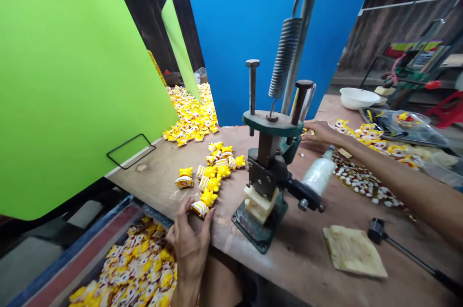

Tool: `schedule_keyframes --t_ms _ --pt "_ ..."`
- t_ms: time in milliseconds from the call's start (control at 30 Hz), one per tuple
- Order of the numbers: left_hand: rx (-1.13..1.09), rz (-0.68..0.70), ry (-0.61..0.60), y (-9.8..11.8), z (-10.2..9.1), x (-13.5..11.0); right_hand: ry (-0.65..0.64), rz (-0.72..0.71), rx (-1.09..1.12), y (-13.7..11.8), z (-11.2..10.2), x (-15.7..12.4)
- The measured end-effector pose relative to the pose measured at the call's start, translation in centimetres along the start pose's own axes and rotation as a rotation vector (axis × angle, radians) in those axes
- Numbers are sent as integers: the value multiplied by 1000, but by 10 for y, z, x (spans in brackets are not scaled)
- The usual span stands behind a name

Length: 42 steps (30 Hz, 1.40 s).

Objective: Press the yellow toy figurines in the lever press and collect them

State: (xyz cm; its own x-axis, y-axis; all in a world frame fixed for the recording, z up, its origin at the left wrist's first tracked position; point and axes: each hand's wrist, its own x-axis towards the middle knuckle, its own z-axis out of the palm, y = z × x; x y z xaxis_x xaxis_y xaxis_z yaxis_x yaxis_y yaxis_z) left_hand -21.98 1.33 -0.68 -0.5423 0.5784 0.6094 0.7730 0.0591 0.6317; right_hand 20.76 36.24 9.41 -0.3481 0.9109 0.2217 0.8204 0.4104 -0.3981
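The left hand (191, 237) comes to the near edge of the wooden bench top (304, 254), with thumb and forefinger closed around the lower end of one yellow toy figure with white stripes (203, 202), which lies on the wood. Just ahead of this grip there is a small cluster of similar figures (215, 171), and one separate figure (184, 178) lies a little to the left of them. Below and to the left of the same hand, a box with a red stripe (83, 256) is filled with many more yellow-and-white pieces (137, 268)

To the right of the left grip stands a green and black bench press (265, 174) with a coil spring (285, 59) above, and a pale block (261, 203) sits under its head. The right hand (320, 132) reaches behind this press, at a small yellow-and-white part (307, 134); its fingertips are partly hidden, so I cannot tell if they grip it

Nearer to the person than the right hand, a whitish bottle (320, 174) is beside the press, and a pile of small white-tipped parts (365, 181) lies by the forearm. Still nearer, there are a flat yellowish pad (354, 252) and a black-headed hammer (376, 230)
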Motion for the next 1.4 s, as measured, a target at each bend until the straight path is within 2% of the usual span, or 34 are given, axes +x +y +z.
schedule_keyframes --t_ms 67,100,133,167,200,300,333,367,400,467,567,633,733,800,900,1033,1133,1200,1267,1333,1400 --pt "-130 -66 119 23 -2 -15 -24 -39 260 -4 -12 -47" --pt "-239 -145 160 37 -5 -28 -17 -33 413 -9 -17 -78" --pt "-365 -251 149 53 -7 -44 5 -2 556 -18 -20 -112" --pt "-503 -373 70 72 -10 -62 30 49 672 -31 -20 -149" --pt "-647 -500 -72 91 -13 -82 51 110 747 -48 -16 -186" --pt "-1094 -853 -735 150 -21 -130 82 286 885 -113 11 -287" --pt "-1239 -969 -897 165 -22 -140 76 329 914 -136 23 -313" --pt "-1373 -1075 -977 178 -24 -147 72 345 929 -157 35 -334" --pt "-1478 -1166 -990 186 -27 -150 74 335 933 -175 45 -350" --pt "-1602 -1270 -924 189 -34 -150 85 242 926 -202 61 -367" --pt "-1559 -1260 -835 170 -47 -138 2 63 869 -215 68 -366" --pt "-1359 -1144 -693 150 -48 -127 -87 15 823 -210 67 -358" --pt "-934 -817 -387 121 -34 -108 -44 103 791 -193 66 -348" --pt "-721 -546 -278 108 -17 -95 22 177 782 -182 68 -346" --pt "-574 -183 -221 102 8 -77 45 183 735 -174 70 -348" --pt "-429 102 -247 102 26 -58 30 126 678 -174 65 -349" --pt "-382 200 -278 99 27 -54 99 200 726 -170 54 -326" --pt "-389 203 -293 97 26 -57 254 314 856 -162 43 -293" --pt "-411 159 -279 96 27 -61 360 451 1115 -152 27 -249" --pt "-453 99 -242 97 32 -64 276 537 1434 -147 2 -201" --pt "-478 64 -230 100 42 -63 158 537 1681 -151 -30 -160"
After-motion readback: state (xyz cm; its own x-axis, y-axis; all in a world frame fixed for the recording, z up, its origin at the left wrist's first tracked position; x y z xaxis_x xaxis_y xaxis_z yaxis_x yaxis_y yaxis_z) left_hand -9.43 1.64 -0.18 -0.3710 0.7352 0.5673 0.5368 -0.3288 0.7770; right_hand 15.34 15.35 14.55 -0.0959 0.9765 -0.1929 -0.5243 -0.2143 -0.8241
